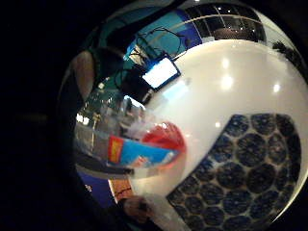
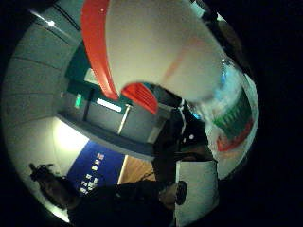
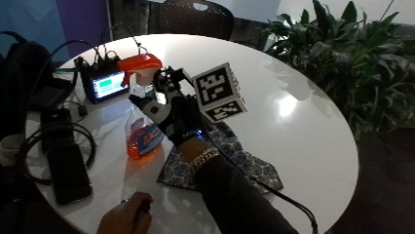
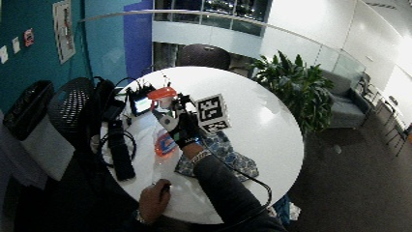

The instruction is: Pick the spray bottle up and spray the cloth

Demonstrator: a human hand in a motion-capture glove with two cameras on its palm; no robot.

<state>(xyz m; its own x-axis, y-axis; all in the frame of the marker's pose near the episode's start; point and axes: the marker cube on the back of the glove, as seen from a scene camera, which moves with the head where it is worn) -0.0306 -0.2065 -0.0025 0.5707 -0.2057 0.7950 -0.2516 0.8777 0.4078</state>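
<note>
The spray bottle (image 3: 141, 117) is grasped at its neck by the gloved right hand (image 3: 174, 117), standing at nine o'clock of the patterned cloth (image 3: 250, 163) on the bench (image 3: 305, 122). Its plastic is judged light but slippery, the liquid sloshing; the grip is best kept below the orange trigger head.

Black-gloved right hand (image 3: 174, 119) — metal wristband (image 3: 202, 157), dark sleeve (image 3: 236, 195).
</note>
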